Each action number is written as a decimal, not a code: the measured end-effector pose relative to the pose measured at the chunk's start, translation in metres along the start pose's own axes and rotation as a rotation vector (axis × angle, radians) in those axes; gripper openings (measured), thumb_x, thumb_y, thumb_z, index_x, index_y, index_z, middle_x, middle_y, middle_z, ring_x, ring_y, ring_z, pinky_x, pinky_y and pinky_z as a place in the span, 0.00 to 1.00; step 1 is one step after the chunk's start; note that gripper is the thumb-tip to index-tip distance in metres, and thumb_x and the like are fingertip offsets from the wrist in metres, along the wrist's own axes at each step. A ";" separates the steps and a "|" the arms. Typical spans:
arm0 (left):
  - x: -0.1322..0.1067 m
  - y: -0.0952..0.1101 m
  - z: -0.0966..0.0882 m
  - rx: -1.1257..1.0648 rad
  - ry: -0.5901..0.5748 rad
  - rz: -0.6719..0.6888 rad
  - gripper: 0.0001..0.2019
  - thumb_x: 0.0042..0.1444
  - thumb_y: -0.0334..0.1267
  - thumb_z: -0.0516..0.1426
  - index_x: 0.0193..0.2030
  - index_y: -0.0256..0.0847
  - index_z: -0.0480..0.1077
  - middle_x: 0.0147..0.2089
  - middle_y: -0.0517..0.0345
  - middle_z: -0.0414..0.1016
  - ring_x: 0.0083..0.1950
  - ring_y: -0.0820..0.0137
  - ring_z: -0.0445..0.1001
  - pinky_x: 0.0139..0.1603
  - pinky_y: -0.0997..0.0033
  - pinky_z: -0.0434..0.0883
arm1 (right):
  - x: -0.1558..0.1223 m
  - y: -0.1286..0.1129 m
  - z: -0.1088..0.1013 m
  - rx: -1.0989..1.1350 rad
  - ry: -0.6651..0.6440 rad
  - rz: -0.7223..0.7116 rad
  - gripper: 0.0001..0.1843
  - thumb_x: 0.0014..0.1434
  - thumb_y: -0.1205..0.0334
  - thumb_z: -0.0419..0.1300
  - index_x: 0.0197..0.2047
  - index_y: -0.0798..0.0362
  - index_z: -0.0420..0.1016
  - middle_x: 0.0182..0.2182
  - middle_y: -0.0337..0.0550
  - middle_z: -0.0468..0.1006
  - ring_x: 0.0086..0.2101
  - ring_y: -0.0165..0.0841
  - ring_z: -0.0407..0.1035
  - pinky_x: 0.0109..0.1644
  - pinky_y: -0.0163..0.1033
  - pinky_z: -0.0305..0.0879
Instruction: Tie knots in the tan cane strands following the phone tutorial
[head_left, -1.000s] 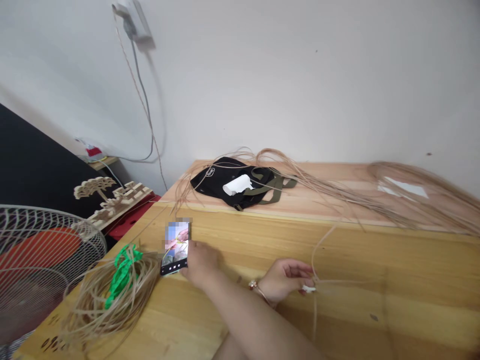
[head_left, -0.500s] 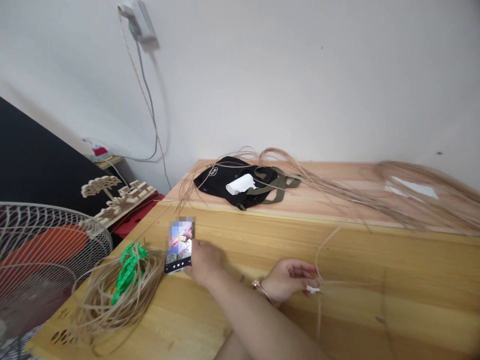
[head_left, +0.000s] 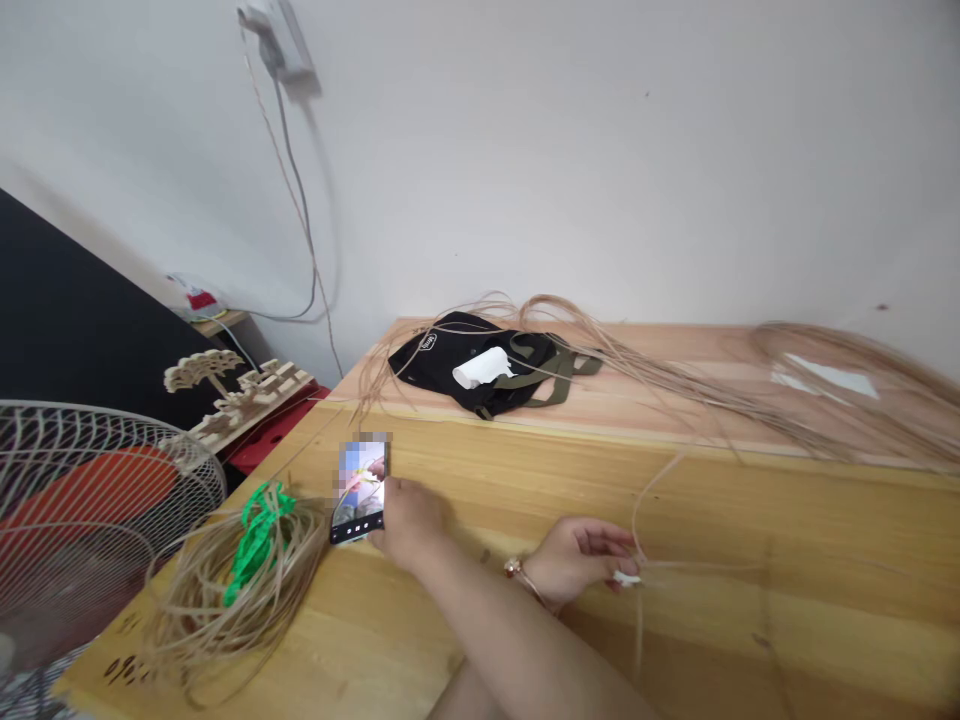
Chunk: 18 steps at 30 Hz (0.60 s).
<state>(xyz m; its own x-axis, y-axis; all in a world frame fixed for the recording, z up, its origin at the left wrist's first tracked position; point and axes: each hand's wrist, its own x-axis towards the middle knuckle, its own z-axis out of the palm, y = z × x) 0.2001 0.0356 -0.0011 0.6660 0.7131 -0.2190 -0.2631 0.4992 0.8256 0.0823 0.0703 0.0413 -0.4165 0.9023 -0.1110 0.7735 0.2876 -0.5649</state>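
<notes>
My right arm crosses over my left forearm. At the left, my right hand (head_left: 411, 522) is closed at the right edge of a smartphone (head_left: 361, 490), whose lit screen plays a picture of hands with strands. My left hand (head_left: 576, 562), with a bracelet at its wrist, pinches several thin pale rattan strands (head_left: 701, 566) where they meet, low over the table. The strands spread upward, to the right and downward from its fingertips. Something small and white (head_left: 627, 578) shows at the thumb tip; whether it is tape or paper I cannot tell.
A rattan coil (head_left: 225, 600) tied with green ribbon (head_left: 259, 540) lies left on the wooden table (head_left: 525, 465). Behind are a black bag (head_left: 427, 355) with a white roll (head_left: 481, 368), and long loose strands (head_left: 675, 380). A fan (head_left: 97, 500) and wooden model (head_left: 240, 405) stand left.
The picture on the smartphone's screen has changed. Both hands and the strands stay in nearly the same place.
</notes>
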 end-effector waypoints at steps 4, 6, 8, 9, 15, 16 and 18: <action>0.000 -0.001 -0.001 -0.005 0.008 -0.001 0.22 0.28 0.41 0.66 0.32 0.32 0.72 0.24 0.57 0.69 0.25 0.77 0.67 0.25 0.76 0.63 | -0.001 0.000 -0.001 0.007 -0.006 -0.003 0.29 0.41 0.59 0.61 0.48 0.57 0.63 0.42 0.51 0.72 0.41 0.42 0.67 0.40 0.42 0.65; 0.000 -0.001 0.000 -0.002 0.012 -0.002 0.22 0.28 0.41 0.66 0.32 0.32 0.72 0.24 0.57 0.70 0.25 0.76 0.67 0.25 0.76 0.63 | -0.002 0.000 -0.003 0.008 -0.006 -0.001 0.29 0.41 0.58 0.61 0.48 0.57 0.64 0.42 0.51 0.72 0.41 0.42 0.67 0.40 0.42 0.65; 0.000 -0.001 0.000 0.001 0.017 -0.007 0.22 0.28 0.41 0.66 0.32 0.32 0.72 0.24 0.57 0.70 0.25 0.76 0.67 0.25 0.77 0.64 | -0.003 -0.001 -0.004 0.008 -0.006 -0.001 0.29 0.41 0.58 0.61 0.48 0.57 0.63 0.42 0.52 0.72 0.41 0.42 0.67 0.41 0.42 0.65; 0.000 0.000 0.000 0.002 0.019 -0.008 0.22 0.28 0.41 0.66 0.32 0.32 0.72 0.24 0.57 0.70 0.25 0.76 0.67 0.25 0.77 0.64 | -0.003 -0.001 -0.005 0.008 -0.006 0.000 0.30 0.41 0.58 0.61 0.49 0.58 0.63 0.42 0.52 0.72 0.41 0.42 0.67 0.40 0.42 0.65; 0.000 -0.001 0.000 0.001 0.014 0.000 0.21 0.28 0.40 0.66 0.32 0.31 0.72 0.24 0.56 0.70 0.25 0.77 0.67 0.25 0.78 0.64 | -0.004 -0.001 -0.007 0.008 -0.012 0.004 0.30 0.42 0.58 0.61 0.50 0.57 0.63 0.42 0.52 0.72 0.41 0.43 0.67 0.40 0.43 0.65; 0.000 -0.001 -0.001 -0.004 0.014 0.002 0.21 0.28 0.40 0.66 0.32 0.32 0.72 0.24 0.56 0.70 0.25 0.77 0.67 0.25 0.78 0.64 | -0.004 -0.001 -0.007 0.009 -0.013 0.003 0.30 0.42 0.58 0.61 0.50 0.56 0.63 0.42 0.52 0.72 0.41 0.42 0.67 0.40 0.42 0.65; 0.000 -0.002 -0.001 -0.013 0.015 0.003 0.21 0.28 0.40 0.67 0.32 0.32 0.72 0.24 0.56 0.70 0.25 0.77 0.67 0.24 0.78 0.64 | -0.004 -0.001 -0.008 0.010 -0.012 0.007 0.30 0.42 0.58 0.61 0.49 0.56 0.63 0.41 0.51 0.72 0.41 0.42 0.67 0.40 0.42 0.65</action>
<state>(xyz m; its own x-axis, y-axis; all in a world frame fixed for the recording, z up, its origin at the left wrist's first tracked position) 0.2002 0.0352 -0.0033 0.6547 0.7218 -0.2242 -0.2742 0.5032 0.8195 0.0866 0.0683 0.0489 -0.4169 0.9003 -0.1249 0.7718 0.2781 -0.5718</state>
